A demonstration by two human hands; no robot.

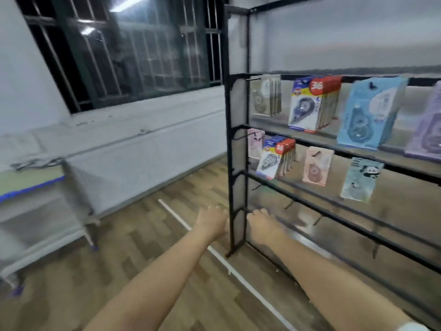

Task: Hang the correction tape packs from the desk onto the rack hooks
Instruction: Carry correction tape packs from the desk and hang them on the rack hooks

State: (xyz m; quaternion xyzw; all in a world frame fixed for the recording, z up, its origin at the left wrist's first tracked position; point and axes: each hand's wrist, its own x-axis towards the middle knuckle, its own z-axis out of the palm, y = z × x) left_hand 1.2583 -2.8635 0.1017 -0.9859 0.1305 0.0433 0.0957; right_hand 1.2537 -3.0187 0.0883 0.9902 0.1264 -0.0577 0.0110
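The black wire rack stands on the right. Its upper bar carries clear packs, blue-and-red correction tape packs, a light blue pack and a purple pack. On the second bar hang a pink pack, more blue-and-red packs, another pink pack and a panda pack. The lower hooks are bare. My left hand and my right hand reach low and curl round the rack's left end frame, one on each side. Neither holds a pack.
A grey metal table with a blue-edged top stands at the left, near the wall under a barred window. A white line runs across the wooden floor beside the rack's foot. The picture is motion-blurred.
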